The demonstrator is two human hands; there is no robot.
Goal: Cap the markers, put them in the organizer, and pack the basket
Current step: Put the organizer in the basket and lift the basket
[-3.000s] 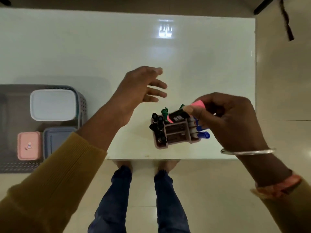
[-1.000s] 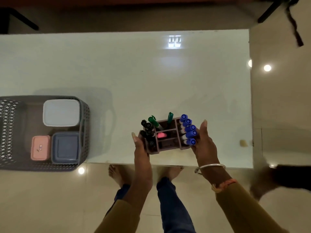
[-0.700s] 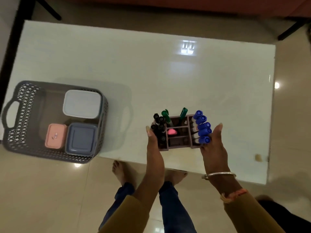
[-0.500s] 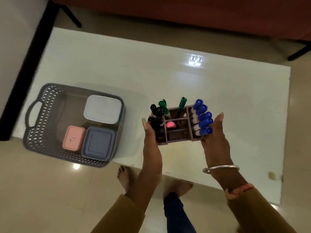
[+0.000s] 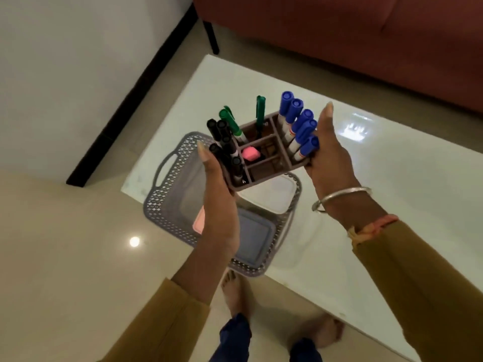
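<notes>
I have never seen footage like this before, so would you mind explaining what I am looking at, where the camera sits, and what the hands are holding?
There is no machine here: a person works with two bare hands, and the single picture comes from a wide-angle camera worn on the head, looking down past the arms to the feet.

The left hand and the right hand grip opposite sides of a compartmented organizer and hold it in the air. It carries capped blue markers, black markers, green markers and a pink item.

Below it, on the white table, stands a grey perforated basket with a white lidded box, a blue-grey box and a pink box inside.
</notes>
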